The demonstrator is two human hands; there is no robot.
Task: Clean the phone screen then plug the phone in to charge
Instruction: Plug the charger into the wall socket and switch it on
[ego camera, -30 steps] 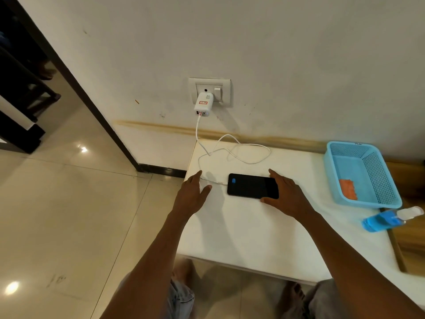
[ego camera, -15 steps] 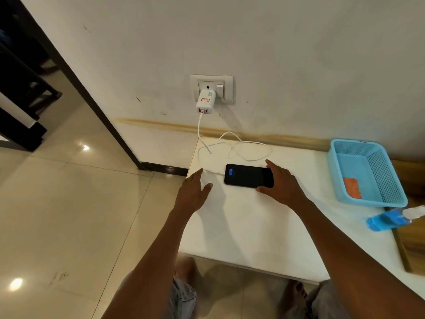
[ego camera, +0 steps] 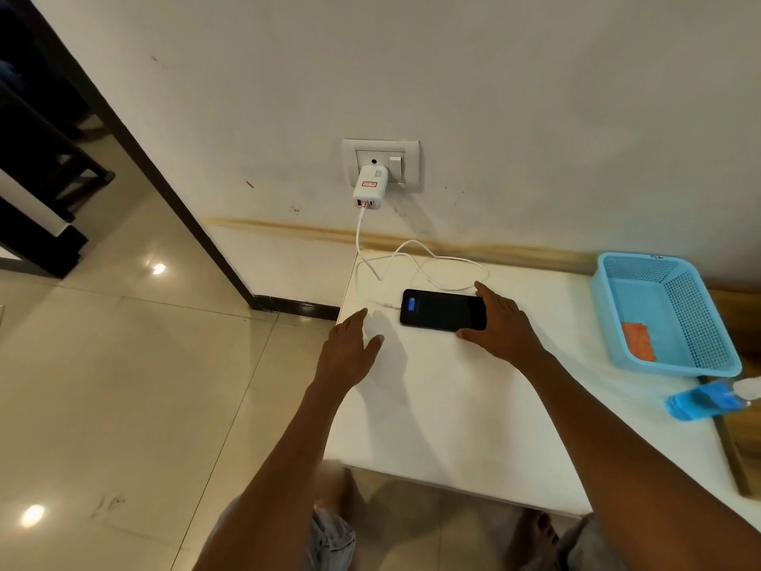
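The right hand [ego camera: 500, 329] lies over the near end of the phone [ego camera: 442, 310], its forefinger stretched along the far edge and its thumb against the near edge, so the fingers are mostly straight and steady the phone more than grip it. The left hand [ego camera: 348, 350] hovers flat and empty just beyond the phone's other end, fingers relaxed and together, touching nothing that can be made out. From that far end a thin white cable [ego camera: 412, 265] runs out, loops loosely behind the fingers on the table [ego camera: 432, 405], and climbs to a blocky white charger [ego camera: 369, 187] seated in the wall socket [ego camera: 381, 162]. A small blue mark glows on the dark glass screen, so the plugging-in step looks done or nearly done; the next move likely calls only for lifting both hands away without dragging the cable. The phone is a slim, glossy black slab; the table is smooth, matte white. Well off to the right of the right hand sit a light blue perforated plastic basket [ego camera: 700, 364] holding a folded orange cloth [ego camera: 638, 342], and a blue bottle [ego camera: 700, 401].
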